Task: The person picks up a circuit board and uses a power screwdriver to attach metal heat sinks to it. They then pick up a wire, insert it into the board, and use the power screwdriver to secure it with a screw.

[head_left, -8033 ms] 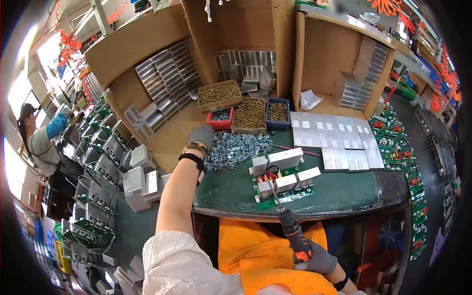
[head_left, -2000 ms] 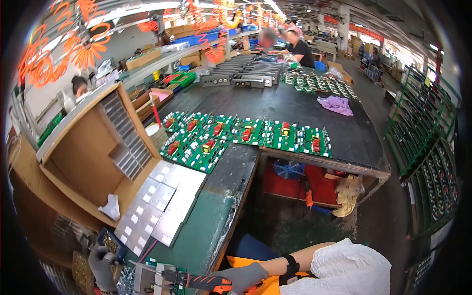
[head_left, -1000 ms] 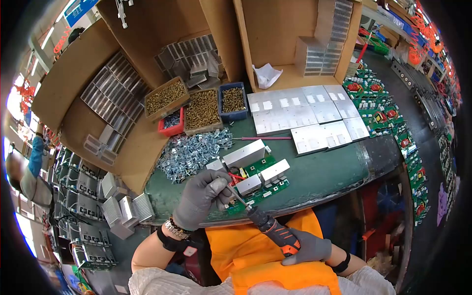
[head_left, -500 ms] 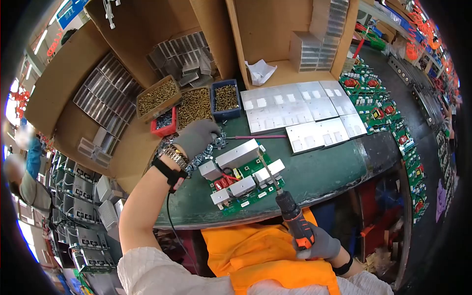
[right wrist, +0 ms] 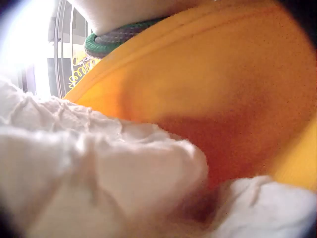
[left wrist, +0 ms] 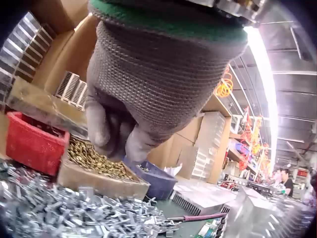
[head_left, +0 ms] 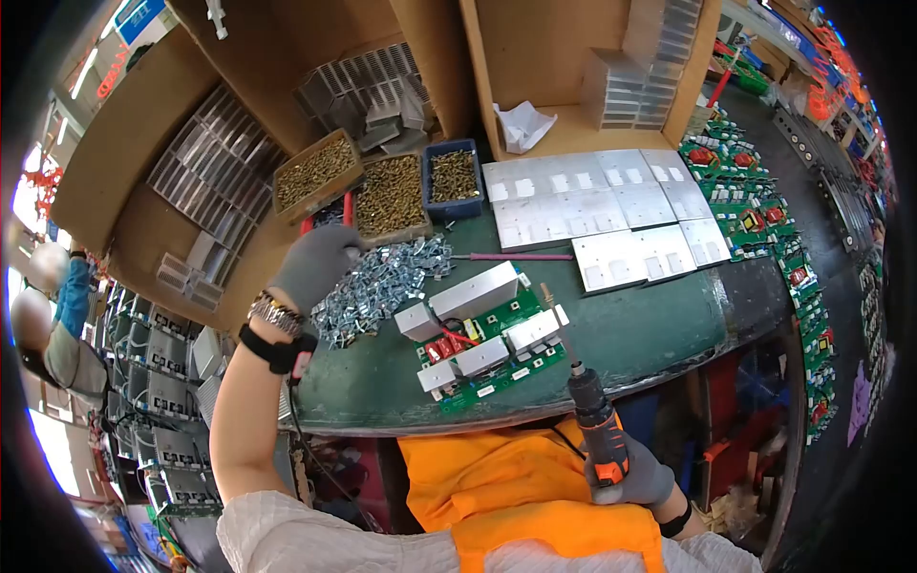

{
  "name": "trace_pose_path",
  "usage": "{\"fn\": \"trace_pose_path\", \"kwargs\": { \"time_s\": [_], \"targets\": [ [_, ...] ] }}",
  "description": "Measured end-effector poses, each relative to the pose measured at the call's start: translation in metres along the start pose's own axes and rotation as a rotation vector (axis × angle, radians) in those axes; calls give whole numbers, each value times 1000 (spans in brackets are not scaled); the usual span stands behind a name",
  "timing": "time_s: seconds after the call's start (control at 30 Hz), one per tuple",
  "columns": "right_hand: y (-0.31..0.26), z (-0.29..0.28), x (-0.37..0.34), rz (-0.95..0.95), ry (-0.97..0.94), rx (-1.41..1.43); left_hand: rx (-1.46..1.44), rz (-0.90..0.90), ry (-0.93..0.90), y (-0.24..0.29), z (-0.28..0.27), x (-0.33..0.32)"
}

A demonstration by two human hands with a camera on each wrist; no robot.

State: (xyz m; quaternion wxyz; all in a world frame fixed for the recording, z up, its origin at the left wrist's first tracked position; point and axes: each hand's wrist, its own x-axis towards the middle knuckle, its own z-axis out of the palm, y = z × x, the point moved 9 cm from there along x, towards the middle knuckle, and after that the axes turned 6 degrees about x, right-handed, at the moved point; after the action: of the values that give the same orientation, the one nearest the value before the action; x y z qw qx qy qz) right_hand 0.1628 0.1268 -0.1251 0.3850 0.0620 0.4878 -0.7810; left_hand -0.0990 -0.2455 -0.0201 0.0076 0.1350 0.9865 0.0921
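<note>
My gloved left hand (head_left: 320, 263) hovers over the left part of a heap of small metal clips (head_left: 382, 282), beside the red bin (head_left: 347, 212). In the left wrist view its fingers (left wrist: 101, 131) hang loosely curled downward, with no thing visible between them. My gloved right hand (head_left: 635, 477) grips an electric screwdriver (head_left: 597, 420), its long bit pointing up and away from me. The bit overlaps the right end of a green circuit board (head_left: 521, 374) with several aluminium heat sinks (head_left: 475, 291). In the right wrist view, orange apron cloth and white sleeve hide the hand.
Bins of brass-coloured screws (head_left: 392, 196) and a blue bin (head_left: 452, 181) stand behind the clips. Flat aluminium blocks (head_left: 554, 201) lie at right, with a thin purple-handled tool (head_left: 521, 256) before them. Cardboard boxes (head_left: 535, 72) stand behind; more boards (head_left: 745, 215) lie far right.
A second ago my left fingers were at the screwdriver's bit; the hand has gone to the clips, then left toward the red bin. The screwdriver has shifted right. Earlier, my head was turned right.
</note>
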Motion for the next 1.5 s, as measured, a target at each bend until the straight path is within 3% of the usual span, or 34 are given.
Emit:
{"fn": "trace_pose_path", "kwargs": {
  "time_s": [0.07, 0.17, 0.3, 0.47, 0.6, 0.73, 0.87, 0.93, 1.07, 1.23, 1.27, 1.33, 1.37, 1.43, 1.5],
  "targets": [
    [1, 0, 2, 24, 14, 48, -171, -186, 98, -31, -11, -33],
    [8, -3, 7, 27, -18, 50, -93, -229, 260, -69, -2, -83],
    [11, 3, 14, 31, -35, 17, -66, -320, 216, -84, 14, -130],
    [14, 14, 18, 49, -67, -7, -68, -335, 305, -99, 19, -136],
    [15, 22, 14, 88, -32, -66, -21, -369, 203, -94, 30, -112],
    [15, 21, 9, 1, -44, -138, 79, -453, 98, -94, 40, -100],
    [18, 16, 3, 25, -27, -192, 90, -349, 152, -89, 36, -95],
    [18, 16, 2, 33, -22, -189, 84, -404, 12, -99, 48, -92],
    [26, 10, -1, 34, -9, -259, 116, -370, 52, -105, 47, -85],
    [26, 11, -3, 23, -44, -198, 197, -444, -100, -107, 43, -79],
    [26, 10, -3, 32, -40, -174, 200, -452, -96, -98, 39, -81],
    [24, 7, -5, 32, -44, -209, 72, -547, 192, -72, 3, -87],
    [25, 5, -5, 34, -35, -237, 73, -545, 191, -53, -2, -89],
    [24, 6, -4, 82, -36, -309, -288, -279, 400, 9, -21, -95],
    [18, 12, -3, 126, -24, -375, -406, -232, 348, 65, -27, -101]
  ]
}}
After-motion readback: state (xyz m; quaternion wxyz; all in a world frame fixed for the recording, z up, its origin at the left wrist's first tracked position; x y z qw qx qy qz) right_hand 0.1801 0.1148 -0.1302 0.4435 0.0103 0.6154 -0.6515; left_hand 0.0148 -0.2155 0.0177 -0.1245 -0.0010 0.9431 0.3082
